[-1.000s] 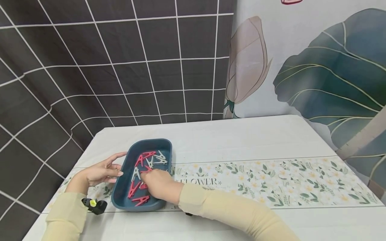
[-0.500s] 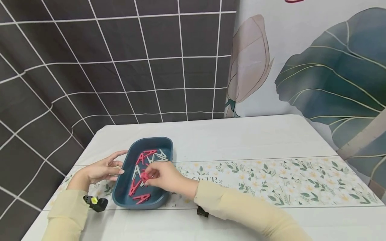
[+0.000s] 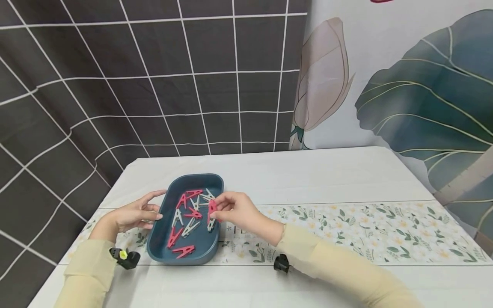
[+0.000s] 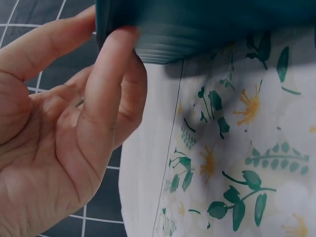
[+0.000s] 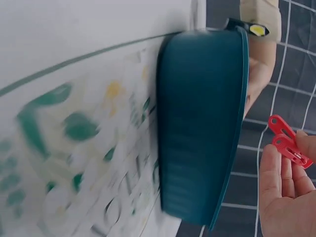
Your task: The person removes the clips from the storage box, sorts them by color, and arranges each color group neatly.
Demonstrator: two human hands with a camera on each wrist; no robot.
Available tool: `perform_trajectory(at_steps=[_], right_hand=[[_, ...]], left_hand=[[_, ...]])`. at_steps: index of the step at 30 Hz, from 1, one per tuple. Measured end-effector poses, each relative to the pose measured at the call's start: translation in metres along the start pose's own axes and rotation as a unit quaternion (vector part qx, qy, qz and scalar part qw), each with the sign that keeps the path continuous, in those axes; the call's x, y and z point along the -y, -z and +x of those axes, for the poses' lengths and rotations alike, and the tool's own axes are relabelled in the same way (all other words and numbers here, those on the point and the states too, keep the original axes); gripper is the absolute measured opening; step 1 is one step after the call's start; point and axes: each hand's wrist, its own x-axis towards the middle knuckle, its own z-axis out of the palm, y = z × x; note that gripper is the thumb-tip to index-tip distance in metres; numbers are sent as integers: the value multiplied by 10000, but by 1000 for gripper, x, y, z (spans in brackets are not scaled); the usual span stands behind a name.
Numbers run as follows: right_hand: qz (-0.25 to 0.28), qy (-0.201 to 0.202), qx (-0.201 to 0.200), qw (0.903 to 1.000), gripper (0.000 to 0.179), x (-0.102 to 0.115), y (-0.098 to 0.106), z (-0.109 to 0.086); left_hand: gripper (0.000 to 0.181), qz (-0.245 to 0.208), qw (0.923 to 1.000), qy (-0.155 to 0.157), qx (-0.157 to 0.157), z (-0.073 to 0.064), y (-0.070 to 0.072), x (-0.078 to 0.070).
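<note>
Over on the left of the table (image 3: 308,177), clips (image 3: 194,213) lie in a tray (image 3: 202,244) (another clip (image 3: 212,208), in the right hand (image 3: 242,210), above its right edge), left hand (image 3: 135,215) opposite, cloths (image 3: 173,98) behind.

In the head view, your right hand (image 3: 239,210) pinches a red plastic clothespin (image 3: 212,208) above the 3 o'clock side of the tray (image 5: 202,123). That deep, dark teal, rounded tray stands upright, its long axis running roughly from 1 to 7 o'clock; your left hand (image 3: 135,215) touches it at 9 o'clock. Inside, red clothespins (image 3: 184,251) lie loose around 12, at 6 and 7, and mid-floor; pale grey clothespins (image 3: 191,227) lie scattered among them, several bunched near 1.
</note>
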Motion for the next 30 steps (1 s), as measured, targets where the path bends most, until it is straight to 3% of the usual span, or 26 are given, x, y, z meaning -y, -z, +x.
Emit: perform_trajectory(at_steps=[11, 18, 30], right_hand=[[248, -677, -251, 9971, 21, -26, 25, -17], [262, -1112, -201, 9932, 24, -43, 26, -27], [18, -1806, -326, 9830, 28, -54, 30, -30]], left_hand=[[88, 260, 9986, 276, -368, -1, -8, -3], [90, 91, 9989, 301, -341, -3, -12, -5], [89, -123, 9999, -20, -78, -4, -11, -4]])
